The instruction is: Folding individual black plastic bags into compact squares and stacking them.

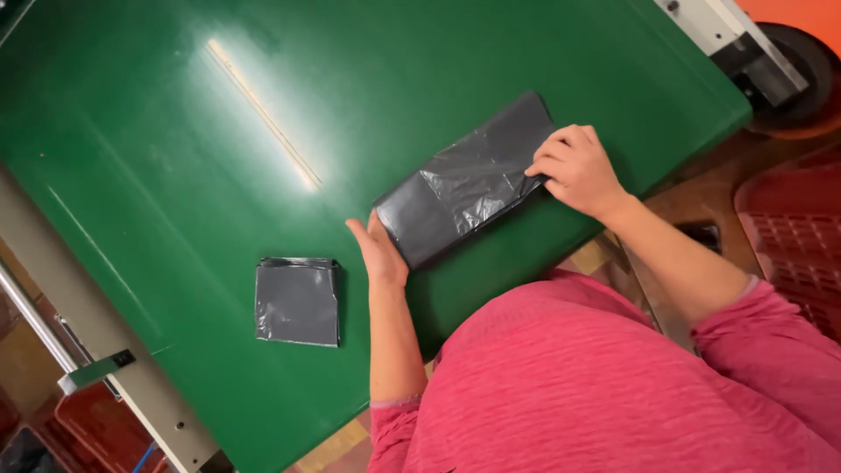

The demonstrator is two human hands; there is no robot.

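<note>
The right hand [576, 171] has its fingers curled together, tips pressing the far right end of the bag [469, 180]. The left hand [378, 250] lies flat, fingers straight and closed, their edge against the bag's near left end. The bag, dark and partly folded into a long strip, lies between the two hands on the green table [158, 131], its long axis running from near left to far right. Each hand meets one end, neither clearly nearer the middle. A square folded bag [298, 300] rests apart, left of the left hand.
</note>
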